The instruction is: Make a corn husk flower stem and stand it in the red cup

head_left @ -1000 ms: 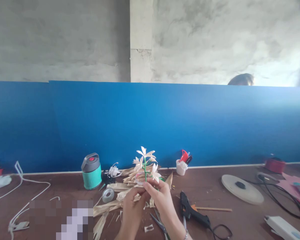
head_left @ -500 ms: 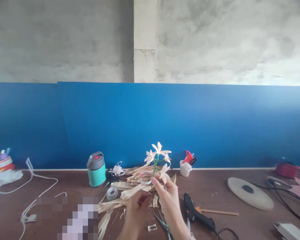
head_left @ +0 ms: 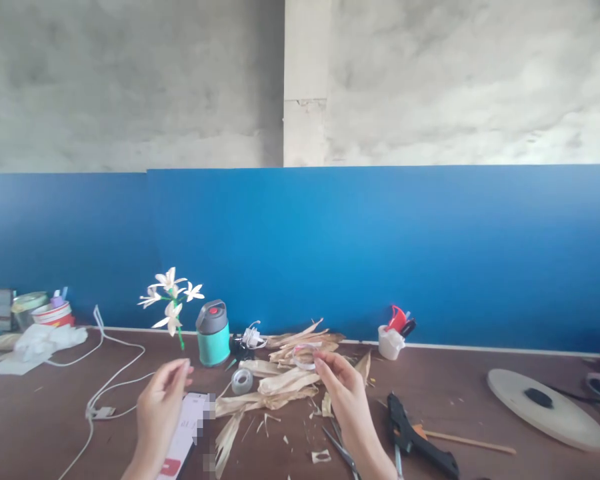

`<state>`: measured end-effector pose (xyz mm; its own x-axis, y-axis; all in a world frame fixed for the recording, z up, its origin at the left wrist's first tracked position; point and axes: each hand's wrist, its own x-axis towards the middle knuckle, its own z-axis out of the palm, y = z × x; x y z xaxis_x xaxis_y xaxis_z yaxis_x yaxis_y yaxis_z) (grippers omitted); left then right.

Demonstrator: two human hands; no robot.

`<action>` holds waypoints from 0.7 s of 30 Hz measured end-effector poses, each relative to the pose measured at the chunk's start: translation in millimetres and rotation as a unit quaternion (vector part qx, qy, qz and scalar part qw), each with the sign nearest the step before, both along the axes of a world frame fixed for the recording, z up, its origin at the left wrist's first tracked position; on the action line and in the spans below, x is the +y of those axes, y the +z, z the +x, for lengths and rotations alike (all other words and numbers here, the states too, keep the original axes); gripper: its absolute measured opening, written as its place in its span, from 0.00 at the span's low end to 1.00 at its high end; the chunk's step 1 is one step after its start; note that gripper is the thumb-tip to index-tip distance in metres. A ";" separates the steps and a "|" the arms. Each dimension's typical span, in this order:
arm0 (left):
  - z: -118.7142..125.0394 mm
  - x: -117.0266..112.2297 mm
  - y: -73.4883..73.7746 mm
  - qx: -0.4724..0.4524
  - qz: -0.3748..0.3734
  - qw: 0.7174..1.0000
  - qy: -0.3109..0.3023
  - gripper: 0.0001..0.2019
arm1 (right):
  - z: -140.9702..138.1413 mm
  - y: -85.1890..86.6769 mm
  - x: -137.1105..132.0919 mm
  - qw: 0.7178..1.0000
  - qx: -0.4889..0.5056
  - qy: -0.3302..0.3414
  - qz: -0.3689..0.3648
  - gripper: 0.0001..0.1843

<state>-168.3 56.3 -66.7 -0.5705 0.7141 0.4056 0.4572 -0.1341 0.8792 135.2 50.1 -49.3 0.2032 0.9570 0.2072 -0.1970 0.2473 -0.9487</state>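
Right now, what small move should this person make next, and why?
Probably close the left hand around the green stem of the pale corn-husk flower. The stem's end sits just above the fingertips with no clear grip, and the right hand is occupied pinching a ring of tape.

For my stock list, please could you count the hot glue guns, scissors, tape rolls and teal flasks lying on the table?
Hot glue guns: 1
Scissors: 1
Tape rolls: 1
Teal flasks: 1
Total: 4
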 end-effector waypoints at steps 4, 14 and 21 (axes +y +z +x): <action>-24.4 -5.7 -4.9 0.006 0.002 0.997 0.083 0.23 | 1.2 -7.0 5.0 1.000 -0.026 -0.010 -0.005 0.21; 128.6 -29.8 10.6 -0.085 -0.088 0.961 -0.247 0.19 | -17.2 -10.5 -8.3 0.989 -0.112 0.087 0.040 0.19; 179.6 -18.9 6.9 -0.140 -0.122 0.908 -0.376 0.15 | -11.4 -4.5 -4.1 0.996 -0.068 0.042 0.034 0.19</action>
<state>11.4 37.4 -59.8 0.0597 0.9935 0.0974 0.0716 -0.1016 0.9922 123.8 45.9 -53.8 0.0886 0.9521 0.2928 -0.0895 0.3004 -0.9496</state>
